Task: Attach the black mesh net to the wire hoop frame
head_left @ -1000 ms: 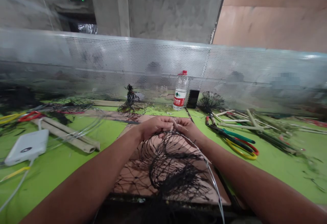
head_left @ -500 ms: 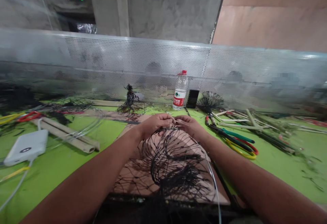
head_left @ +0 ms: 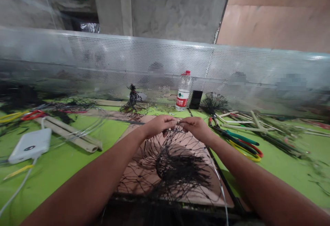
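My left hand (head_left: 157,125) and my right hand (head_left: 194,127) meet fingertip to fingertip above a brown board (head_left: 136,178). Both are closed in a pinch on the top edge of a black net (head_left: 177,164), which hangs bunched below them. A thin wire hoop (head_left: 219,181) runs from the pinch down along the net's right side. Whether the fingers also grip the wire I cannot tell.
A green table (head_left: 67,164) holds a white power bank (head_left: 29,145) with a cable at left, pale tubes (head_left: 72,138), scissors with coloured handles (head_left: 244,145), a water bottle (head_left: 183,91), a small net bundle (head_left: 132,100) and sticks at right. A perforated metal screen (head_left: 232,71) closes the back.
Both hands have lifted slightly and drawn a little apart, stretching the net's top edge. The net bundle has settled lower onto the board.
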`<state>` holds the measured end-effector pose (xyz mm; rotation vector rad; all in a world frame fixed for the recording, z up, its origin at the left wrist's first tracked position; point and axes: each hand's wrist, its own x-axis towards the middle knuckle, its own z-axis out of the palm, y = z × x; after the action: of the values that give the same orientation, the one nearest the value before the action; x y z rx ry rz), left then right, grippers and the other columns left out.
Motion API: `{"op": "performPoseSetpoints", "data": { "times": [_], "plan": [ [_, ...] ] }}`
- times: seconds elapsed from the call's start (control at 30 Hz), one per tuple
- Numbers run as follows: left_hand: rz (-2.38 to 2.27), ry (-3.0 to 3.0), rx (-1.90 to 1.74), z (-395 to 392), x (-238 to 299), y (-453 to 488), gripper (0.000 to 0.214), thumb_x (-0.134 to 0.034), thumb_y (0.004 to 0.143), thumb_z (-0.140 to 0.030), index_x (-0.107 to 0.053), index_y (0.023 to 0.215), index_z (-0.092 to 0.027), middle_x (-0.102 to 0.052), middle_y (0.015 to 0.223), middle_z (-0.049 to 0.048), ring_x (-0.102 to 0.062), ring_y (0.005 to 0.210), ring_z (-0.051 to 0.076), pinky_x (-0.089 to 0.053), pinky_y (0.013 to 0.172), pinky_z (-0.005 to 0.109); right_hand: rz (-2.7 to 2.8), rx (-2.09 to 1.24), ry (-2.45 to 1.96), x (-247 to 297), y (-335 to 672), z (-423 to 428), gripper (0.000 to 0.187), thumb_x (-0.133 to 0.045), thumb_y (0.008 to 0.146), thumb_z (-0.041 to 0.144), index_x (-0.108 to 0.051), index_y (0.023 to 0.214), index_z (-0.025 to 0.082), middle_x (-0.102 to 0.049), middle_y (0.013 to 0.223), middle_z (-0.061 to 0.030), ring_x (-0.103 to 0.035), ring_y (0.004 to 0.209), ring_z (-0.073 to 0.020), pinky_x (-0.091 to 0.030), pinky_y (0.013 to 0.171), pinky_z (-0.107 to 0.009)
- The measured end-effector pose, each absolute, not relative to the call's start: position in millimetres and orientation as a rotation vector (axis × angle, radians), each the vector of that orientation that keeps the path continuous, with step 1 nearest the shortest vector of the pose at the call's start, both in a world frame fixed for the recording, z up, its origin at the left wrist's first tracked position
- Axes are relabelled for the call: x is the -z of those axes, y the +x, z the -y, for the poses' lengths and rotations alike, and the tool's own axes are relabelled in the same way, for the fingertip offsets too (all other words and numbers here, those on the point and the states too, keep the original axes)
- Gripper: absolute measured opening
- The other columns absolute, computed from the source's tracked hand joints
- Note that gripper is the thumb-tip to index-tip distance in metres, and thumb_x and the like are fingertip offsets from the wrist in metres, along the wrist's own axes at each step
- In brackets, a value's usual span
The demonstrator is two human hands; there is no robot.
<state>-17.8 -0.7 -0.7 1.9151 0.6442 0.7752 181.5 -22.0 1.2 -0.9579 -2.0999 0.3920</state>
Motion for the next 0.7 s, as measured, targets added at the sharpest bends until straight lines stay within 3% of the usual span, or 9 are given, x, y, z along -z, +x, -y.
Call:
{"op": "performPoseSetpoints", "data": {
  "times": [0.17, 0.4, 0.53, 0.7],
  "plan": [
    [-0.655, 1.767, -0.722, 2.6, -5.5, -25.5, 0.039, -0.052, 0.08, -0.043, -0.045, 0.107, -0.016, -0.061, 0.089, 0.0088, -0.053, 0.059, 0.009, -0.045, 0.055, 0.023, 2.126, -0.235, -0.921, -1.5, 190.0, 17.9, 0.018, -0.052, 0.081, 0.028, -0.068, 0.076, 0.022, -0.061, 0.065, -0.0009, -0.051, 0.059, -0.0129, -0.038, 0.056, -0.026],
    [-0.666, 1.947, -0.501, -1.5, -4.5, -32.0, 0.041, -0.064, 0.07, -0.03, -0.052, 0.106, -0.015, -0.06, 0.084, 0.0055, -0.056, 0.065, 0.011, -0.042, 0.059, 0.022, 2.199, 0.04, -0.929, 1.9, 193.2, 14.4, 0.019, -0.049, 0.084, 0.031, -0.068, 0.086, 0.026, -0.067, 0.084, -0.0042, -0.058, 0.078, -0.0192, -0.041, 0.073, -0.032],
    [-0.743, 2.194, -0.378, -6.1, -5.3, -34.3, 0.021, -0.057, 0.074, -0.026, -0.062, 0.089, -0.014, -0.058, 0.066, 0.0003, -0.047, 0.054, 0.008, -0.036, 0.053, 0.02, 2.183, 0.065, -0.933, 0.9, 195.8, 13.0, 0.018, -0.051, 0.083, 0.032, -0.068, 0.084, 0.027, -0.066, 0.083, -0.0047, -0.057, 0.08, -0.0201, -0.039, 0.076, -0.033],
    [-0.778, 2.319, -0.566, -9.6, -10.4, -38.1, 0.019, -0.053, 0.076, -0.031, -0.061, 0.075, -0.013, -0.058, 0.068, 0.0008, -0.051, 0.064, 0.011, -0.036, 0.059, 0.02, 2.088, -0.097, -0.985, -5.9, 198.6, 14.5, 0.016, -0.055, 0.079, 0.034, -0.067, 0.076, 0.024, -0.063, 0.069, -0.002, -0.052, 0.066, -0.0155, -0.038, 0.064, -0.028]
  ]
}}
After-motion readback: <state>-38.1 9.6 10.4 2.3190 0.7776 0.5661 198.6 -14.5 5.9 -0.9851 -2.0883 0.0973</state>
